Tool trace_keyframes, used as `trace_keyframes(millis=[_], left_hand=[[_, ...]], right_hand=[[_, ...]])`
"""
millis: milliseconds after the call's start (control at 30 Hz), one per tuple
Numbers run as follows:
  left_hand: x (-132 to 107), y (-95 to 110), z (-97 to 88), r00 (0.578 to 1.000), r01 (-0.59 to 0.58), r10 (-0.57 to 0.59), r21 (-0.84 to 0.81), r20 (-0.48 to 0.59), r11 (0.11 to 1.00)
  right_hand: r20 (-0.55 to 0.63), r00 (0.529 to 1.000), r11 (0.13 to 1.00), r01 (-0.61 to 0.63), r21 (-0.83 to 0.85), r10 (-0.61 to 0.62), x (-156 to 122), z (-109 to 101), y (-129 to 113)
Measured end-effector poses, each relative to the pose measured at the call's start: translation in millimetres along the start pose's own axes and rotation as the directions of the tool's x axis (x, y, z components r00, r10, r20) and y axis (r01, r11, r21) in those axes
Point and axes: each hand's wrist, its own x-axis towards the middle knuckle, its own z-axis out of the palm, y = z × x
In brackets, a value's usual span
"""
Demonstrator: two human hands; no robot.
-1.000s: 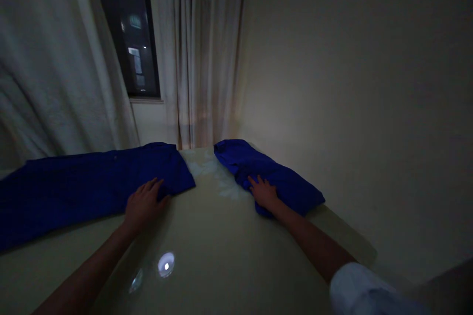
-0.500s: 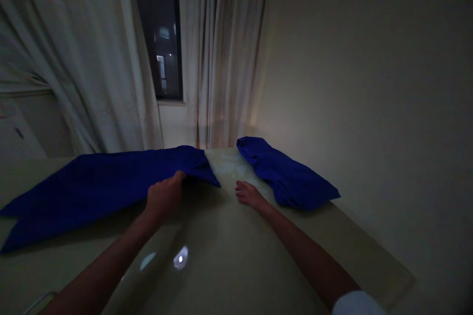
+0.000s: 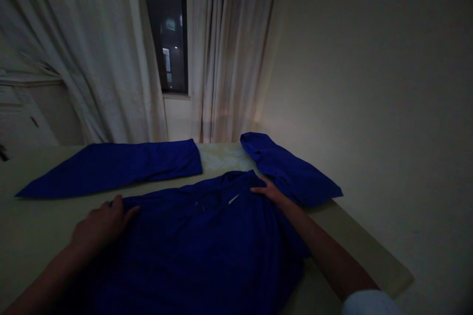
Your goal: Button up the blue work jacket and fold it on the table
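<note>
A blue garment (image 3: 199, 236) with a small white mark lies wrinkled across the near part of the table. At its upper left edge is my left hand (image 3: 103, 221), fingers closed on the fabric with the thumb along it. My right hand (image 3: 269, 192) pinches the garment's upper right corner, thumb on top and the other fingers mostly hidden. Beyond the left part lies a folded blue cloth (image 3: 121, 162), flat and apart from both hands. Close behind my right hand rests another folded blue cloth (image 3: 295, 172).
The pale, glossy tabletop (image 3: 218, 155) ends against a plain wall (image 3: 369, 108) on the right. Light curtains (image 3: 99, 59) hang at the back around a dark window (image 3: 168, 34). A white cabinet (image 3: 22, 118) stands at the far left.
My left hand has let go of the left cloth, which now lies flatter. Another blue garment has come into the foreground, with both hands at its upper edge.
</note>
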Motion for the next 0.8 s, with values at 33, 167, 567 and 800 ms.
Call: trace_keyframes(millis=[33,167,567,800], left_hand=[[4.2,-12.2,3.2,0.999,0.006,-0.005,-0.031,0.050,0.999],[0.1,-26.1,8.6,0.996,-0.060,0.071,-0.186,0.052,0.981],[33.0,55.6,-69.1,0.937,-0.327,0.318,-0.042,-0.144,0.944],[47.0,114.7,-115.7,0.894,-0.335,0.366,0.155,-0.259,0.929]], right_hand=[[-0.017,1.000,1.000,-0.003,-0.016,0.002,1.6,-0.3,0.4],[-0.065,0.997,0.997,0.029,-0.078,-0.034,5.9,1.8,0.5],[-0.153,0.913,0.859,0.283,-0.427,-0.377,31.9,-15.8,-76.7],[-0.232,0.872,0.659,0.129,-0.741,-0.432,47.2,-16.0,-132.2]])
